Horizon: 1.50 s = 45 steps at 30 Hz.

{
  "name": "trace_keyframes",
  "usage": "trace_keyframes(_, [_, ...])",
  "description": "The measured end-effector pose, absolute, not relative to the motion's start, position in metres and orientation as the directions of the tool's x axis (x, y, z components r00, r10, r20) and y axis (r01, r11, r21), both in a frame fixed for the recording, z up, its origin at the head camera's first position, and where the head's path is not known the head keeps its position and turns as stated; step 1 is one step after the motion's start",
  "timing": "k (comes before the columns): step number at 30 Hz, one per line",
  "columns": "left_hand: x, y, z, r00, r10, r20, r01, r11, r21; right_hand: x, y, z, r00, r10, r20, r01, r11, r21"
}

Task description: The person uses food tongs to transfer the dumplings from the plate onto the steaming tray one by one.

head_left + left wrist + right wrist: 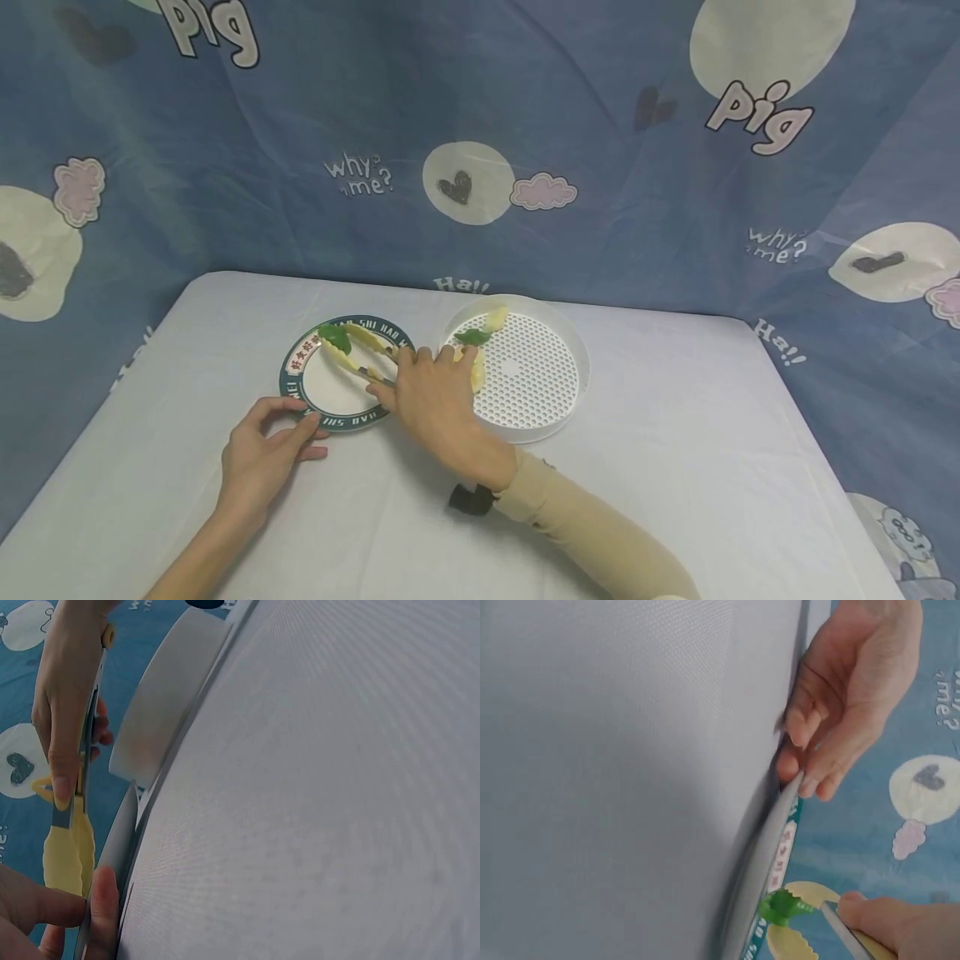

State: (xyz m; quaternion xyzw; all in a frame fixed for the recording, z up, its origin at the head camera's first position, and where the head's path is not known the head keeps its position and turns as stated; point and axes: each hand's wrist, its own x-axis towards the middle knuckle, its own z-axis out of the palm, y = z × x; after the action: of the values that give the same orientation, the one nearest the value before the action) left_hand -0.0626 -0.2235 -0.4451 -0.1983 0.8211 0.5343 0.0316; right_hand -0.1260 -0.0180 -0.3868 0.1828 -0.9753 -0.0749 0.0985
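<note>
My left hand (258, 454) pinches the near-left rim of a round plate (341, 400) with a dark green lettered border. In my right hand (438, 408) I grip a pair of tongs (846, 934) with yellow scalloped tips, reaching over the plate from the right. A green leaf-shaped piece (335, 337) lies between the tong tips, which stand apart; whether they touch it on both sides I cannot tell. Just right of the plate stands a round white tray with a perforated bottom (536, 375). It holds another green leaf (472, 337) and yellow pieces (496, 318), partly hidden by my right hand.
A white cloth (675, 417) covers the table. Behind it hangs a blue printed curtain (600, 208), close to the table's far edge. A black strap or device (471, 500) sits under my right wrist.
</note>
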Motion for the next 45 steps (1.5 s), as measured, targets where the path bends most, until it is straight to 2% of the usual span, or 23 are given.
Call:
trace_keyframes(12, [-0.063, -0.222, -0.445, -0.913, -0.305, -0.27, -0.365, 0.318, 0.875, -0.123, 0.008, -0.373, -0.924, -0.348, 0.158, -0.328, 0.935, 0.138])
trace_keyframes(23, [-0.061, -0.222, -0.445, -0.907, -0.307, -0.288, -0.389, 0.348, 0.853, -0.122, 0.032, -0.364, -0.924, -0.316, 0.215, -0.302, 0.948, 0.095])
trace_keyframes(30, [-0.062, -0.222, -0.445, -0.911, -0.309, -0.272, -0.378, 0.366, 0.851, -0.122, 0.051, -0.362, -0.909, -0.304, 0.285, -0.284, 0.953, 0.109])
trace_keyframes(45, [-0.062, -0.224, -0.443, -0.911, -0.289, -0.295, -0.381, 0.316, 0.869, -0.122, 0.088, -0.357, -0.95, -0.217, 0.225, -0.216, 0.976, 0.029])
